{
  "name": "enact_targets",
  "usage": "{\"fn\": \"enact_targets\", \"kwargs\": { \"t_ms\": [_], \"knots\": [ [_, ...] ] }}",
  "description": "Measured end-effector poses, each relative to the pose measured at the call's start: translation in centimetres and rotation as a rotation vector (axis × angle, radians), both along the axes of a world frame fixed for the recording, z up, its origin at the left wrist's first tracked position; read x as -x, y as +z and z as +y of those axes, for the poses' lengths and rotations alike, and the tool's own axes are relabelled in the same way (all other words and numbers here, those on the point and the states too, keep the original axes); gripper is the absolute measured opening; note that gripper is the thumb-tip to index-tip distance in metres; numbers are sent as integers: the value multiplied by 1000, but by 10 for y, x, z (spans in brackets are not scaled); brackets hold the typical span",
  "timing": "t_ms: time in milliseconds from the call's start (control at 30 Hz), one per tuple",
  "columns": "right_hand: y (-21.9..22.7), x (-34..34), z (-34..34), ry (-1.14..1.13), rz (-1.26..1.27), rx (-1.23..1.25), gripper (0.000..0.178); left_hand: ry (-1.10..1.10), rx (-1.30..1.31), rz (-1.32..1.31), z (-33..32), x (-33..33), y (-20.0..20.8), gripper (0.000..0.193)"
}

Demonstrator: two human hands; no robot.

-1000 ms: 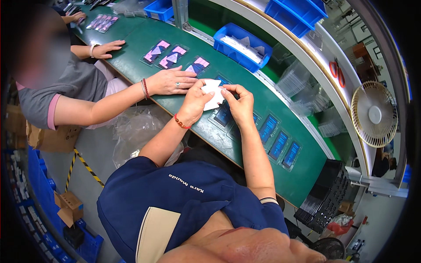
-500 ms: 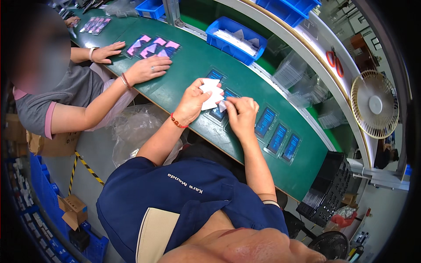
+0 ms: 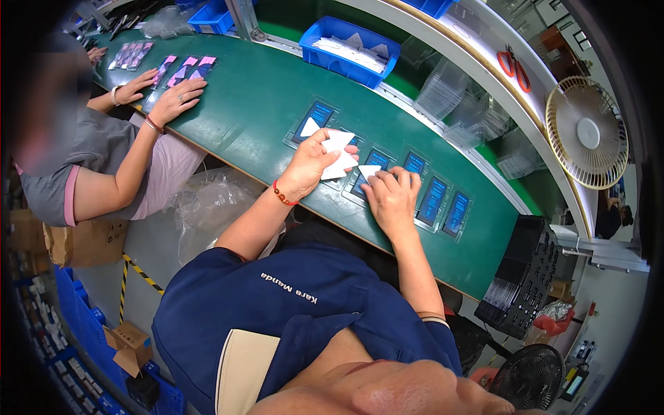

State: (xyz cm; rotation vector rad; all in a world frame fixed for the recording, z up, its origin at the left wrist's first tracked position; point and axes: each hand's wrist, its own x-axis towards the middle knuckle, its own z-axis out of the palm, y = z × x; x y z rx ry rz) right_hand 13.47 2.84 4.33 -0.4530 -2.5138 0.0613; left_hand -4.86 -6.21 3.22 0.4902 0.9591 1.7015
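Observation:
A fan of white triangular cards [image 3: 337,153] sits in my left hand [image 3: 304,168], pinched by the thumb against the fingers. Just to the right, my right hand [image 3: 393,200] has its fingertips on a single white triangular card [image 3: 369,171], over a blue-printed card in a clear plastic pack. Several such packs stand in a row beneath and beyond my hands. At the row's left end, a white triangle [image 3: 310,127] lies on a blue pack [image 3: 319,113]. Further right lie more packs, among them a blue pack [image 3: 433,200]; some are partly hidden by my hands.
A blue bin [image 3: 349,52] of white triangles stands behind the green table [image 3: 256,104]. To the left, a co-worker's hands [image 3: 178,102] rest by pink-and-dark packs [image 3: 185,71]. Black stacked trays [image 3: 519,270] stand at the right end; red scissors [image 3: 513,69] and a fan [image 3: 588,133] are beyond.
My right hand has moved its triangle away from the stack, rightward over a blue pack. The co-worker's hands and the pink packs have shifted left. The whole view has moved slightly.

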Motion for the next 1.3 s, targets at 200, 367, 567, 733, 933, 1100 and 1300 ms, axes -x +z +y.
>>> {"fn": "enact_targets", "kwargs": {
  "t_ms": [200, 367, 567, 733, 933, 1100, 1300],
  "knots": [
    [5, 4, 11, -112, 444, 825, 16, -254, -31, 138, 13, -26, -4, 42],
    [-9, -16, 29, -230, 690, 1156, 8, -371, -47, 165, 21, -45, 0, 60],
    [-6, -38, 31, -528, 271, 168, 12, -388, 9, 129, 30, -55, 3, 67],
    [-5, -35, 13, -184, 481, 1026, 11, -578, 98, 542, 33, -66, 20, 69],
    [-14, -86, 33, -733, 145, 230, 14, -458, 8, 186, 38, -72, 1, 66],
    [5, -70, 11, -427, 343, 466, 32, -445, 31, 103, 42, -78, 3, 59],
    [-6, -64, 2, -118, 501, 1224, 12, -539, 31, -121, 40, -80, -4, 55]
  ]
}}
